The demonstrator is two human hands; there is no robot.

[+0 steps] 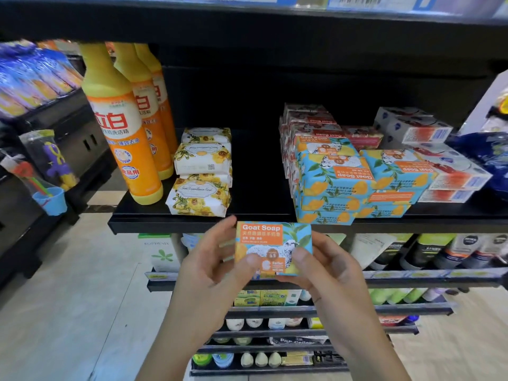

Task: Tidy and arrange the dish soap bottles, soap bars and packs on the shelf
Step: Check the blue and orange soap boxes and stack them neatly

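Head view first, and it's the only one we've got: we're holding a Goat Soap box [272, 243] just below the front edge of the shelf [170, 226]. It is off the shelf entirely, printed face toward us and reading upright. Our left hand [209, 259] grasps its left end, thumb on the face. Our right hand [327, 268] pinches the lower right corner, thumb on the front too. Both hands are wrapped on that one box, neither free.

Now the danger. The matching Goat Soap stacks [335, 185] to the right are piled askew, lettering upside down, the front ones sitting right at the shelf lip. Set our box on top carelessly and we reckon the pile could slide and spill to the floor. A knock from a wrist on the way in could do the same to the floral soap packs [202, 188], loosely heaped beside the dish soap bottles [123, 133].

As for the box: small, flat, rectangular, blue with orange fruit, green leaves, an orange title panel and a sheep picture. Corners look crisp, no dents we can see.
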